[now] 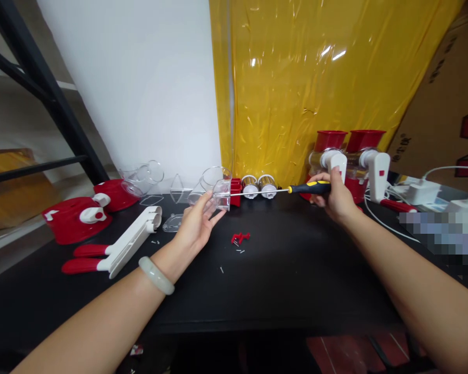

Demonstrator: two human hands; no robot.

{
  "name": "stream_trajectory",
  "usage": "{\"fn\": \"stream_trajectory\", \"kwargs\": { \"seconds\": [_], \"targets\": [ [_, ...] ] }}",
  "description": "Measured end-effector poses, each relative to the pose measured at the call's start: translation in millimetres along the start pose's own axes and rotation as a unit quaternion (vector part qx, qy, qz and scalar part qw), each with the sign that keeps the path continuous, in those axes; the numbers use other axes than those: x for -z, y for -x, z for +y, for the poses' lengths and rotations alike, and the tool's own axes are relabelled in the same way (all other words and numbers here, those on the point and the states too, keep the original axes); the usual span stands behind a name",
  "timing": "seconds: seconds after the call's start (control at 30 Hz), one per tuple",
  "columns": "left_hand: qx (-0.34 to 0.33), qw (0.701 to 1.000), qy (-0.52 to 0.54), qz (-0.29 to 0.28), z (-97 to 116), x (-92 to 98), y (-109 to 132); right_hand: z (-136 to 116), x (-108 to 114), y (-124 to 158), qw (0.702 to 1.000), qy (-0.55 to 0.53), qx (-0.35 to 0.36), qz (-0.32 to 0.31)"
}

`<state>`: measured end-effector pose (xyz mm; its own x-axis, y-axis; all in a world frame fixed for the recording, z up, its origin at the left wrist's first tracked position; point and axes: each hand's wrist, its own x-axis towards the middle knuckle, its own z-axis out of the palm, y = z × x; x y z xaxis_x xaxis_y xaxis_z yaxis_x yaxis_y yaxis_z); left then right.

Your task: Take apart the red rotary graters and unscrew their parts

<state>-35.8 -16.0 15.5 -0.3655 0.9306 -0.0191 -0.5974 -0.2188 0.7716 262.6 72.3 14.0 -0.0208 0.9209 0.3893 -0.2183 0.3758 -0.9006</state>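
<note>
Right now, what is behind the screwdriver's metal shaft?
Two metal grater drums and a red plastic part, with yellow plastic sheeting farther back. Whatever the metal shaft itself covers cannot be seen.

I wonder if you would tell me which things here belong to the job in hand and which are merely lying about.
In the job:
clear plastic part, in the left grip
screwdriver, in the right grip
probably the small screws

Seemingly just about:
white adapter
cardboard box
</note>
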Motion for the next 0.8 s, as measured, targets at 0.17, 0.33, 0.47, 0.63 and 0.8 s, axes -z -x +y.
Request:
{"fn": "stream_trajectory", "kwargs": {
  "seconds": [0.17, 0.33, 0.47, 0.63, 0.8],
  "targets": [
    [-0.006, 1.0, 0.014, -0.011, -0.2, 1.3, 1.6, -4.2, -3.2, 1.9, 0.995, -0.099, -0.006, 0.006],
    [-0.008, 1.0, 0.004, -0.004, -0.5, 2.7, 1.9, -7.4, -1.8, 2.7, 0.997, -0.068, -0.017, -0.009],
    [-0.005, 1.0, 0.007, -0.003, 0.4, 2.2, 1.9, -4.3, -1.6, 1.1, 0.999, 0.037, -0.011, 0.031],
    [-0.007, 1.0, 0.008, -0.005, 0.7, 1.7, 1.7, -4.3, -2.1, 2.7, 0.988, -0.15, -0.016, -0.024],
    [-0.011, 1.0, 0.012, -0.003, 1.3, 2.0, 1.7, 4.1, 1.1, -1.0, 0.999, 0.033, -0.019, 0.0]
  ]
}}
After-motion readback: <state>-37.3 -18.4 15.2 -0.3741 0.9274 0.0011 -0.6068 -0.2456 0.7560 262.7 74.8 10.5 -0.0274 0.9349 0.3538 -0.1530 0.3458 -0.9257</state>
